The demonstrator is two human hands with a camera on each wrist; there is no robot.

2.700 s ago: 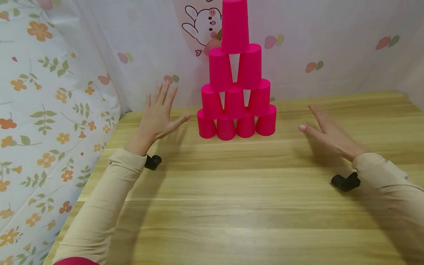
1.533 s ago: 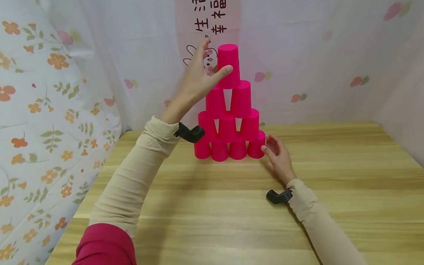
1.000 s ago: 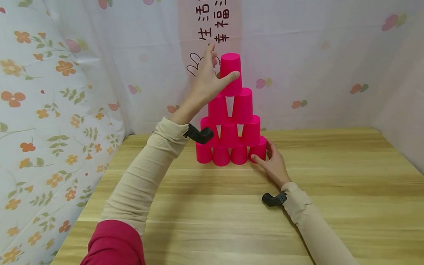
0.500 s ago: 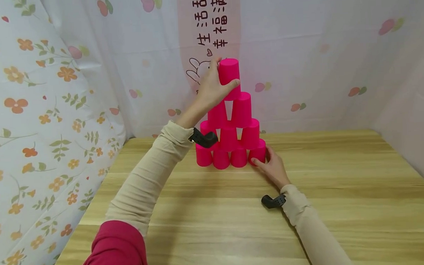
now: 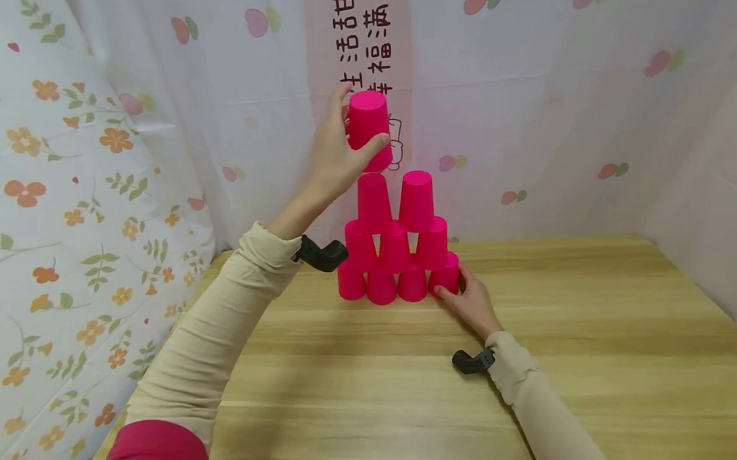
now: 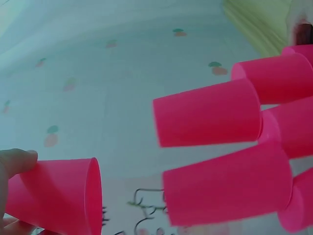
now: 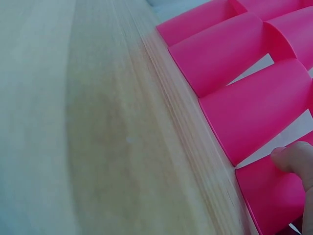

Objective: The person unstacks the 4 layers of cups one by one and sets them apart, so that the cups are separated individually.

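Observation:
My left hand (image 5: 334,153) grips an upside-down pink cup (image 5: 367,122) between thumb and fingers, holding it in the air above and left of the stack. In the left wrist view, a gap separates this cup (image 6: 54,196) from the stacked ones. Two cups form the stack's top row, the left one (image 5: 373,203) and the right one (image 5: 416,201). Three cups sit below, the middle one (image 5: 393,247) among them, over a bottom row of several on the table. My right hand (image 5: 476,307) holds the rightmost bottom cup (image 5: 444,275), its thumb (image 7: 288,159) across the front.
The wooden table (image 5: 374,392) ends at a white patterned curtain (image 5: 523,116) right behind the stack. A flowered cloth (image 5: 71,267) hangs along the left side. Black wrist cameras sit on both wrists, the left one (image 5: 322,254) close to the stack's left side.
Both hands came in from the sides to the stack. The right took hold of the bottom right cup; the left gripped the top cup, lifted it off and moved it left.

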